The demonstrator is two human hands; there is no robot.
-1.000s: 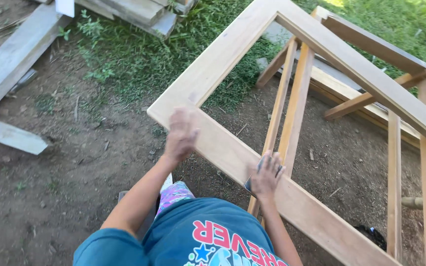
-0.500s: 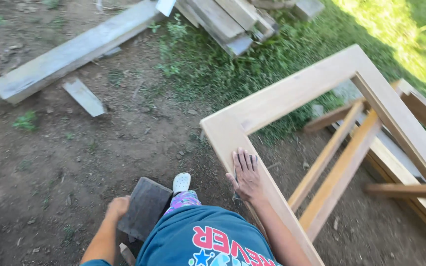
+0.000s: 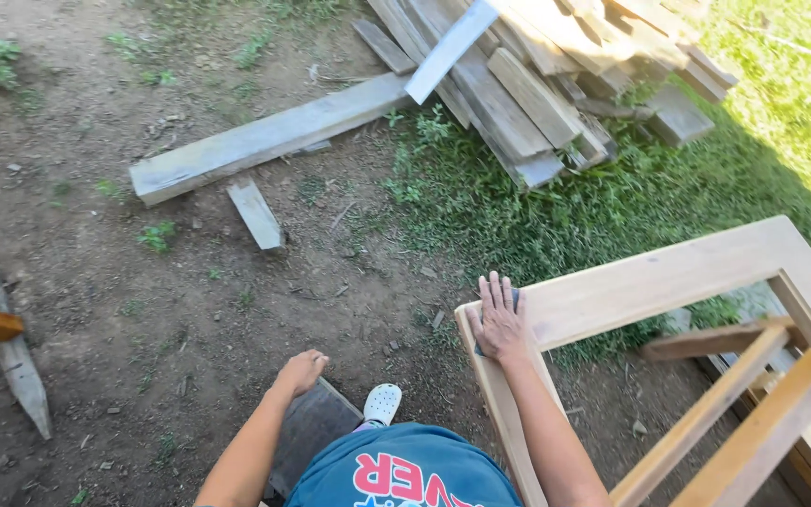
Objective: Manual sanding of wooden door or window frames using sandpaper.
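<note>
Hand (image 3: 497, 319) flat on smooth wooden frame (image 3: 650, 282).

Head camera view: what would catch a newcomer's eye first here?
Likely the pale wooden frame at the right, with the right hand pressed flat on its near corner. The left hand rests on a dark board low in the middle. A pile of planks lies at the top, half on grass.

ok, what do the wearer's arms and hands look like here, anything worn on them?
Both arms are bare all the way down: no sleeves showing past the elbow, no gloves, no watch, bands or rings that can be made out. The left hand and right hand are uncovered. The only clothing near them is a blue T-shirt with red and white print.
</note>
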